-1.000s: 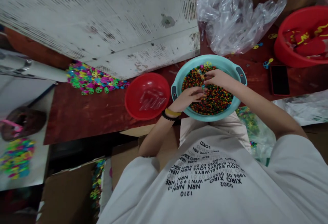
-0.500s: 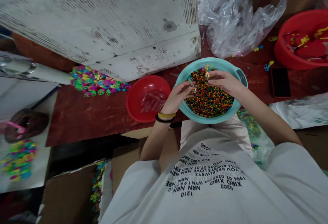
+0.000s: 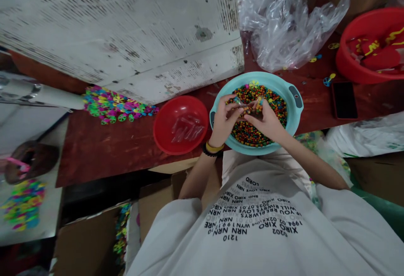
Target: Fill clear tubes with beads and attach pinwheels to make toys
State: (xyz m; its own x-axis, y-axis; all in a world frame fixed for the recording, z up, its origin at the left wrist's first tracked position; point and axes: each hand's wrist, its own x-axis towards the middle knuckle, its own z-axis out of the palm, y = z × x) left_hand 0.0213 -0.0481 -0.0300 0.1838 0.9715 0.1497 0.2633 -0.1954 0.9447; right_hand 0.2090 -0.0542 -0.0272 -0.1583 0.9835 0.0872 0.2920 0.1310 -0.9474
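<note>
A teal bowl (image 3: 296,99) full of small coloured beads (image 3: 271,99) sits at the near edge of the dark red table (image 3: 104,145). Both my hands hover over the beads. My left hand (image 3: 225,118), with yellow and black bands on the wrist, pinches a small clear tube (image 3: 239,102) by its fingertips. My right hand (image 3: 267,118) is closed in a pinch against the tube's end, holding a small coloured piece I cannot name. The fingertips of both hands meet above the bowl's middle.
A red bowl (image 3: 164,135) holding clear tubes stands left of the teal bowl. Coloured plastic wheels (image 3: 110,105) lie further left. A white board (image 3: 126,36) leans behind. Crumpled plastic (image 3: 284,27), a phone (image 3: 344,99) and a red basin (image 3: 350,65) lie to the right.
My right hand drew back from the far rim toward me. Both hands came together over the bowl's middle, pinching the small tube between them.
</note>
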